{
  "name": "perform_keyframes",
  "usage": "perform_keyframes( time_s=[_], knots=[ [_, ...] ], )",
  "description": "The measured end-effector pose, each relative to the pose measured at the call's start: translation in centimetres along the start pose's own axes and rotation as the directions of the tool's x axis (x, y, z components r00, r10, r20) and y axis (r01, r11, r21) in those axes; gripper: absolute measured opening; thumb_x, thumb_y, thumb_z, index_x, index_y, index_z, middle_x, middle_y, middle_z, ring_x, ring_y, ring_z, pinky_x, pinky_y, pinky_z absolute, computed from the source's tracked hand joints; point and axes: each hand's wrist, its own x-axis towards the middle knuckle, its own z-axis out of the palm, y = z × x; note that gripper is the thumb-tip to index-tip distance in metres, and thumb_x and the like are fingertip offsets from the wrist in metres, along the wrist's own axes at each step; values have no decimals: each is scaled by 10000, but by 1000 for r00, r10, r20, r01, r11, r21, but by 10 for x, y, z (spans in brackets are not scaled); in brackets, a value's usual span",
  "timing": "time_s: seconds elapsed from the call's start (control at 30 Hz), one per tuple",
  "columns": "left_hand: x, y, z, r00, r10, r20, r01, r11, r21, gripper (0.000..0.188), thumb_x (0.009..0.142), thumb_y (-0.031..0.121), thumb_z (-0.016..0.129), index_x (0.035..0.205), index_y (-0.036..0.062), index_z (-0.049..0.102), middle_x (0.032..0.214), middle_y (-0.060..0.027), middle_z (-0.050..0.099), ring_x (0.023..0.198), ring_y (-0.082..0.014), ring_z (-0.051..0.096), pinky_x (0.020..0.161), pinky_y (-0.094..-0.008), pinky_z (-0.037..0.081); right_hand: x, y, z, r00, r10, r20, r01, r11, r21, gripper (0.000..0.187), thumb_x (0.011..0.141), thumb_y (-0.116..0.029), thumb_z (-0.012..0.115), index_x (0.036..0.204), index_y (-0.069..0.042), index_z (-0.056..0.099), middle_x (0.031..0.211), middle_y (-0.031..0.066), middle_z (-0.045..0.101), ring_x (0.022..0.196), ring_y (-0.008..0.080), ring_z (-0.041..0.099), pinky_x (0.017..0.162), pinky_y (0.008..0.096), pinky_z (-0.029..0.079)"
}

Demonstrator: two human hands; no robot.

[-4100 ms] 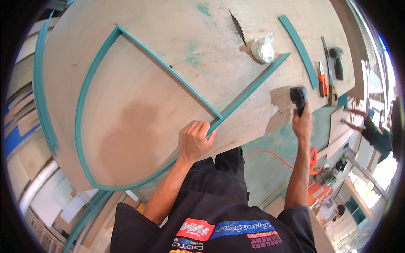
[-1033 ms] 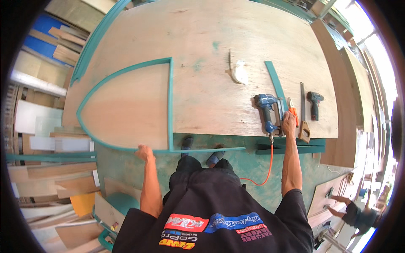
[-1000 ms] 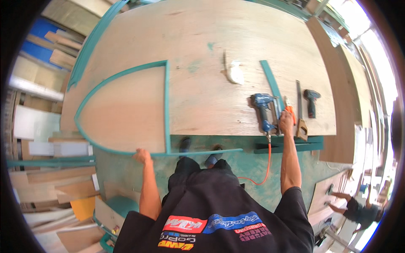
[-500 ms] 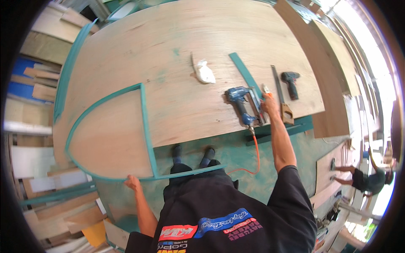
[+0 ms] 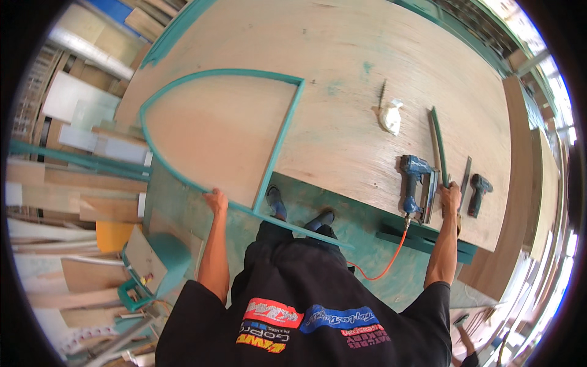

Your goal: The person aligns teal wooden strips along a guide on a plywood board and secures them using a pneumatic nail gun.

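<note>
A teal curved-sided wooden frame point(image 5: 285, 131) lies partly on the table, its lower rail reaching out past the edge toward my body. My left hand point(image 5: 215, 200) is closed around the curved rail. At the right of the table, my right hand point(image 5: 451, 197) grips the near end of a teal wooden strip point(image 5: 439, 144), which now shows a narrow edge. Just left of that hand lies a blue air nail gun point(image 5: 413, 180) with an orange hose point(image 5: 397, 252). A handsaw point(image 5: 466, 172) is beside the hand, its handle partly hidden behind it.
A black cordless drill point(image 5: 480, 192) lies right of the saw. Farther back on the plywood table point(image 5: 342, 140) are a white bag point(image 5: 391, 116) and a thin dark rod point(image 5: 383, 92). Boards are stacked at the left; a teal chair point(image 5: 165, 260) stands lower left. Another person is partly visible lower right.
My view has swung, so the table appears shifted right. The teal strip, flat before, is now turned on edge in my right hand. My left hand stays on the frame.
</note>
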Motion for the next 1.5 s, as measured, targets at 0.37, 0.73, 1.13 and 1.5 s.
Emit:
perform_keyframes(
  time_s=[0.37,0.73,1.13,1.5],
  knots=[
    [-32,41,4,995,-91,43,93,995,-37,690,992,231,469,1406,-244,188,1266,-427,507,1106,-485,598,910,-523,489,2,18,-99,949,-54,-310,259,695,671,317,921,-335,748,1016,-42,672,823,32,641,653,99,567,532,253,446],
    [-25,16,-7,980,-177,90,193,953,-232,724,1011,423,482,1389,-157,271,1196,-336,593,1058,-429,634,877,-526,503,-150,-135,-179,854,-519,-41,211,275,938,186,975,-149,663,1117,-51,594,841,25,604,720,81,558,653,231,471],
    [-180,-4,-12,632,-66,772,744,330,-580,1004,832,780,588,1322,-84,445,1244,-188,538,1106,-303,594,1011,-432,474,-121,-282,-33,301,-829,471,-48,481,876,170,1009,-82,573,1168,-23,575,1008,64,648,927,155,656,861,313,553],
    [-185,9,-3,704,-103,703,701,257,-665,575,894,499,724,1213,42,582,1184,-152,663,1128,-277,620,981,-418,461,-66,-443,101,-216,-815,538,-199,576,793,205,995,-69,597,1195,-26,578,1142,82,624,1015,167,654,930,311,548]
  ],
)
